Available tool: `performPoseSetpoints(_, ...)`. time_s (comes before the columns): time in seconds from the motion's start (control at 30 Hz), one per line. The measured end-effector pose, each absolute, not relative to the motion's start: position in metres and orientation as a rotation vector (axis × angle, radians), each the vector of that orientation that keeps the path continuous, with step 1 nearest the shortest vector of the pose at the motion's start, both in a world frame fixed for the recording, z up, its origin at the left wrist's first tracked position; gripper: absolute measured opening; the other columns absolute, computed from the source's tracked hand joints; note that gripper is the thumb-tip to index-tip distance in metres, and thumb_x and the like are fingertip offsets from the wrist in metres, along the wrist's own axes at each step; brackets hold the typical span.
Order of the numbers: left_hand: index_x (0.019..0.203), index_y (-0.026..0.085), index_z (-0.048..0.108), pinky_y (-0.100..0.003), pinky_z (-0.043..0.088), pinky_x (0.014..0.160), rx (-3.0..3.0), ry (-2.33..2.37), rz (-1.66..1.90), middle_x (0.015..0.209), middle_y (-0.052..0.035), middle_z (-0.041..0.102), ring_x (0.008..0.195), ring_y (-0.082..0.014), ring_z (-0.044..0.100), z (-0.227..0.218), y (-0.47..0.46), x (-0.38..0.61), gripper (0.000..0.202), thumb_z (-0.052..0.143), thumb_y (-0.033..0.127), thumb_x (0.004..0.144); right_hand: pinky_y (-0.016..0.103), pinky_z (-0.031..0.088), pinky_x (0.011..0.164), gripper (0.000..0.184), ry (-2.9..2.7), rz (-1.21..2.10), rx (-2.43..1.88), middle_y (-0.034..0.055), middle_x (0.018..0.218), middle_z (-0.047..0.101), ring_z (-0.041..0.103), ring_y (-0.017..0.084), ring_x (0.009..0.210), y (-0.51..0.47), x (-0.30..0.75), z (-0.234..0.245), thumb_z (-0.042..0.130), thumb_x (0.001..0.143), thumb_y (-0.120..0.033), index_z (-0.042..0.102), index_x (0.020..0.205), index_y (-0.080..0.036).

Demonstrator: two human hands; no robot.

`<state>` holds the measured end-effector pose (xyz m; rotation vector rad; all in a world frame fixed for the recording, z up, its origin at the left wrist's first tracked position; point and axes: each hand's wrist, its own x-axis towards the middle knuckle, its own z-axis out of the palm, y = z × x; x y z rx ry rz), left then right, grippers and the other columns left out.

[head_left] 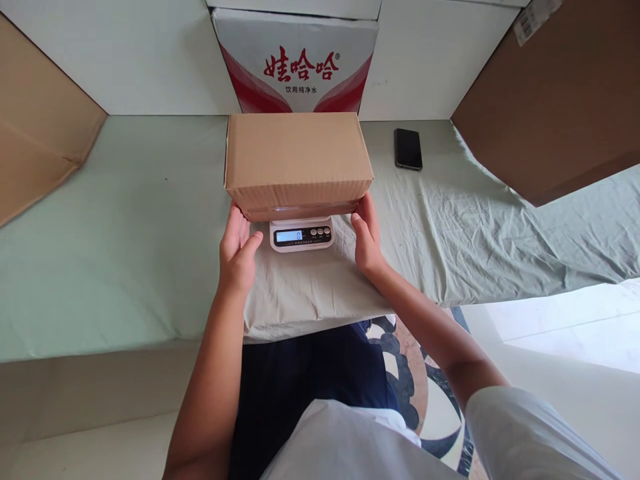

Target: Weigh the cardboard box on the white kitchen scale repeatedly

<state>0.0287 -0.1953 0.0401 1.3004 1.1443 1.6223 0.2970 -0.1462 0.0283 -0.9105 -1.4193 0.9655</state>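
A pale green cloth covers the worktop, wrinkled most toward the right, with white panels behind and a patterned floor showing below. At the middle, a brown carton sits over a small white scale, whose lit display faces the person; whether the scale bears its weight cannot be told. The left hand and right hand hold the carton between them, cupped at its lower near corners, thumbs held apart from the fingers. A red-and-white printed box stands close behind, limiting room at the back. Leftward, a broad stretch of cloth reaches to a large cardboard box; rightward, a black phone lies before another large box. The worktop's front edge runs just beyond the scale, near the person's lap.
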Motion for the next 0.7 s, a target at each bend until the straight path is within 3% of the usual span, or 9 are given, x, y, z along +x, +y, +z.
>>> performPoseSetpoints(0.27,0.167,0.032,0.068,-0.053,0.026,0.152,1.269,1.073,1.670,0.182,-0.0053,0.055,0.180,-0.0346,0.035,0.039,-0.195,0.028,0.079,0.086,0.034,0.090,0.059,0.033,0.152,0.088,-1.479,0.942,-0.897,0.0029,0.188,0.049,0.042,0.033,0.178,-0.142,0.300,0.023,0.053,0.102,-0.086,0.040,0.176,-0.041)
performPoseSetpoints(0.53,0.169,0.033,0.065,-0.052,0.029,0.151,1.269,1.133,1.645,0.185,-0.0025,0.052,0.181,-0.0340,0.033,0.041,-0.193,0.030,0.084,0.086,0.040,0.088,0.058,0.030,0.153,0.089,-1.492,0.950,-0.893,0.0033,0.190,0.046,0.040,0.033,0.180,-0.138,0.301,0.020,0.052,0.102,-0.087,0.039,0.177,-0.040)
performPoseSetpoints(0.7,0.174,0.032,0.058,-0.049,0.027,0.151,1.248,1.245,1.690,0.192,-0.0046,0.039,0.183,-0.0320,0.028,0.042,-0.197,0.026,0.093,0.085,0.040,0.085,0.060,0.026,0.155,0.089,-1.365,0.921,-0.936,-0.0028,0.193,0.038,0.030,0.031,0.185,-0.147,0.296,0.030,0.055,0.098,-0.090,0.040,0.174,-0.047)
